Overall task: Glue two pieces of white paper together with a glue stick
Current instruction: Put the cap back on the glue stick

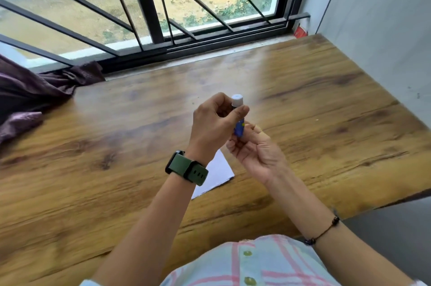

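Observation:
A blue glue stick [239,127] with a white cap on top stands upright in the air above the wooden table [116,145]. My left hand [213,125] pinches its upper part, just under the cap. My right hand [255,151] grips the lower end of the tube from below. White paper [218,174] lies flat on the table under my hands, partly hidden by my left wrist; I cannot tell whether it is one sheet or two.
A dark purple cloth [30,96] is bunched at the table's left back corner. A barred window runs along the far edge, with a small red object [300,31] on the sill at the right. A grey wall bounds the right side.

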